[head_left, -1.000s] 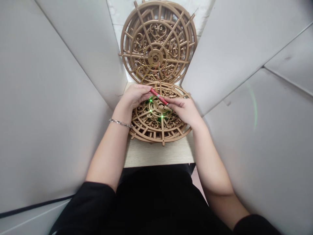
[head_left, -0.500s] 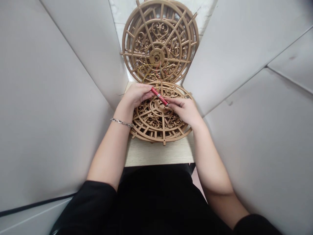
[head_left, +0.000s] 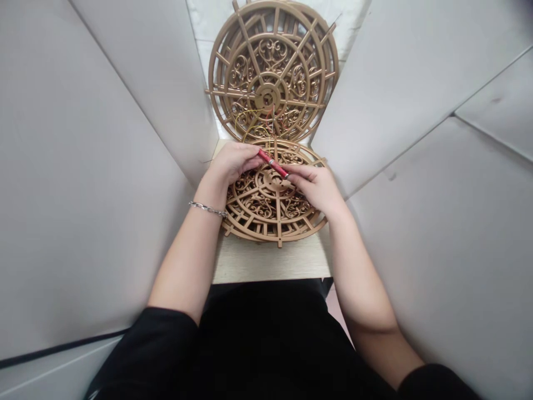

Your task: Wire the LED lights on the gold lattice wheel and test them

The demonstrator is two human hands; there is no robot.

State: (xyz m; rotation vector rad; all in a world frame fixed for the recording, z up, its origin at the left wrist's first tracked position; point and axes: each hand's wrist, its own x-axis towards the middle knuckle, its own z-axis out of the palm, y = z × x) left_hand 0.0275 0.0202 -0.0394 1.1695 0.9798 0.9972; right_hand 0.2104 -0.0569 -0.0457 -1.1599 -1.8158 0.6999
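Note:
A round gold openwork disc [head_left: 266,219] lies flat on a narrow pale wood table [head_left: 270,261]. Above its hub I hold a thin red pen-like stick [head_left: 272,164] with both hands. My left hand [head_left: 231,164], with a chain bracelet on the wrist, is closed on the stick's far end. My right hand [head_left: 314,186] pinches the near end with curled fingers. Both hands hover just over the disc's middle.
Several more gold openwork discs [head_left: 272,69] lean upright at the back of the table, with thin coloured wires [head_left: 254,119] hanging at their lower part. Tall white panels [head_left: 104,166] wall in the table closely on the left and right.
Green light spots that shone on the flat disc a second ago are gone. My hands and the red stick have hardly shifted.

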